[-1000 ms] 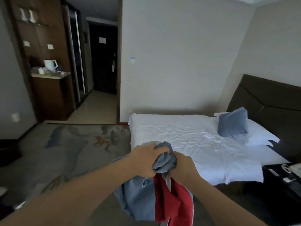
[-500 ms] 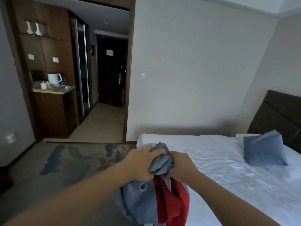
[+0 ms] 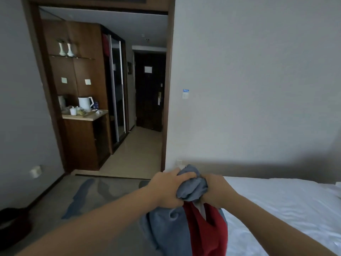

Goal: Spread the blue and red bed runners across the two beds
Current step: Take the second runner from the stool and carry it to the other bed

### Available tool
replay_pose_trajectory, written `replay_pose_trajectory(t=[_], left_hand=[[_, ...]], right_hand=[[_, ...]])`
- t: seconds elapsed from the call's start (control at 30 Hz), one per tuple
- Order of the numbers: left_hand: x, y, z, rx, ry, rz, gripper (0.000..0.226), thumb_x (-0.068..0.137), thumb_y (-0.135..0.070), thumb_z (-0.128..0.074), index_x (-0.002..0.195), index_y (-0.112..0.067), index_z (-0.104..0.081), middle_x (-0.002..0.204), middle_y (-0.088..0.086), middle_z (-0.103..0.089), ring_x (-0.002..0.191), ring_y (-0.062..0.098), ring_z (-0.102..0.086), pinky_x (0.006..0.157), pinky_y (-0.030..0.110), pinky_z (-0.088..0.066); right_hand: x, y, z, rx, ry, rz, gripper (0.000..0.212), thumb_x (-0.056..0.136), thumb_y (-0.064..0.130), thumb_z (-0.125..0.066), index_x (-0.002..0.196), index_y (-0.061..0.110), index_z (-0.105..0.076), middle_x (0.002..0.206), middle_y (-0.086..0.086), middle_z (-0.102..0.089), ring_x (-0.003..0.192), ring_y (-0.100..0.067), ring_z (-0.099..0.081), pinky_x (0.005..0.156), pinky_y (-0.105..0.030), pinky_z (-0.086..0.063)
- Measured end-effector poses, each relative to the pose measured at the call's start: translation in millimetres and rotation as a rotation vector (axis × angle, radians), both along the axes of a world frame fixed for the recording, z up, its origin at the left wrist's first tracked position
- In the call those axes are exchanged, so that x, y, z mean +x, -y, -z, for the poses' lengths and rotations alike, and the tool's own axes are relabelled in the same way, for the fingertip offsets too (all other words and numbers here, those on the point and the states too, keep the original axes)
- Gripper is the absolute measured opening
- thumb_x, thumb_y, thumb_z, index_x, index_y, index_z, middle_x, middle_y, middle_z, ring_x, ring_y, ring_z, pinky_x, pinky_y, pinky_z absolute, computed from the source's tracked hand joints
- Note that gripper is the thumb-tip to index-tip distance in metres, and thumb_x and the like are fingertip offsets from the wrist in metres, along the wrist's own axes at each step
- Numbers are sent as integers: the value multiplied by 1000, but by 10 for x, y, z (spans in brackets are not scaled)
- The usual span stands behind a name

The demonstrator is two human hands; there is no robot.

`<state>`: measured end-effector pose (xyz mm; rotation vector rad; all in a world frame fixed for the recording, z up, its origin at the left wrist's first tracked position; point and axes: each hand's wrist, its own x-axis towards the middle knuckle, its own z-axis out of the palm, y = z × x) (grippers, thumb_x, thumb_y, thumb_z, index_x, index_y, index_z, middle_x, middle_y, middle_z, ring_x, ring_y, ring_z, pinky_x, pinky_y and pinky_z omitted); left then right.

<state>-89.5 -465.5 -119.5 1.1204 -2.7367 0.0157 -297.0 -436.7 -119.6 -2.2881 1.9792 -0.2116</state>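
Far left: dark wood cabinet (image 3: 83, 141) with a white kettle (image 3: 84, 104) on its desk top, hallway and door (image 3: 148, 91) behind, patterned carpet (image 3: 83, 196) below. None of it matters for the task.

Centre: left hand (image 3: 167, 189) clenched tight on the bunched top of the blue runner (image 3: 191, 183). Blue cloth hangs below the fist, red runner (image 3: 204, 230) hangs beside it, both bundled together in the air at the near-left corner of the bed (image 3: 286, 204). Right hand (image 3: 215, 189) also closed hard on the same wad, touching the left through the cloth.

Right: white sheet of the bed, bare, nothing spread yet. Only one bed shows.

Step in hand, my call: separate the two runners. Best to keep one hand on blue, find an edge or corner, let the red drop onto the sheet, then shake blue open across the bed's width. Pulling on the wad risks tangling.

Versus half a second ago: view has swung left and up, blue pillow and headboard gone from sight, more hallway showing. Both hands' hold on the bundle unchanged.
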Motion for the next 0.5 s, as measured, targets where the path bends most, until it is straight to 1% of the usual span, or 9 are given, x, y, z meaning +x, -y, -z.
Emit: replay_pose_trajectory(t=[0.07, 0.17, 0.23, 0.3, 0.37, 0.43, 0.5], left_hand=[[-85, 323, 12, 18, -8, -7, 88, 81, -52, -68, 151, -52, -15, 146, 0, -43, 106, 27, -62, 85, 46, -56], [-272, 785, -25, 2, 14, 0, 89, 82, -51, -68, 153, -51, -14, 146, 0, -42, 106, 26, -62, 84, 43, -55], [-418, 1132, -35, -15, 26, 23, 89, 83, -52, -67, 154, -51, -13, 145, 1, -42, 105, 26, -62, 82, 41, -54], [-571, 1466, 1, -12, 10, 66, 89, 83, -53, -66, 154, -52, -13, 147, 1, -42, 107, 26, -62, 82, 40, -52], [-740, 1803, 71, -11, 1, 123, 89, 82, -54, -66, 155, -52, -13, 149, 0, -43, 111, 24, -61, 85, 39, -52], [-918, 2162, 157, -13, 2, 181, 89, 81, -52, -67, 155, -51, -17, 146, -1, -47, 114, 23, -60, 87, 38, -50], [-1104, 2539, 195, -29, -11, 261, 88, 81, -50, -69, 155, -49, -21, 143, -1, -51, 115, 23, -61, 88, 37, -49]], right_hand=[[-94, 340, -12, 24, -30, -9, 20, 78, 31, -63, 97, 24, -61, 87, 1, -70, 80, -20, -66, 69, -28, -53], [-265, 810, -14, 26, -14, 12, 19, 78, 36, -61, 95, 28, -59, 87, 4, -69, 81, -20, -67, 72, -30, -55], [-381, 1097, -39, 37, -52, 35, 22, 85, 36, -61, 103, 22, -62, 94, 0, -70, 87, -21, -67, 78, -32, -56], [-525, 1370, -21, 43, -101, 68, 26, 88, 36, -63, 106, 18, -63, 97, -2, -71, 90, -22, -67, 81, -33, -56], [-665, 1613, 18, 42, -111, 111, 27, 87, 37, -65, 105, 17, -64, 94, -1, -70, 90, -22, -68, 79, -31, -55], [-816, 1854, 59, 49, -100, 173, 25, 85, 35, -67, 103, 17, -65, 89, 0, -68, 87, -21, -67, 73, -27, -51], [-972, 2054, 72, 32, -47, 238, 25, 82, 31, -70, 103, 18, -65, 86, 2, -67, 81, -18, -64, 65, -22, -47]])
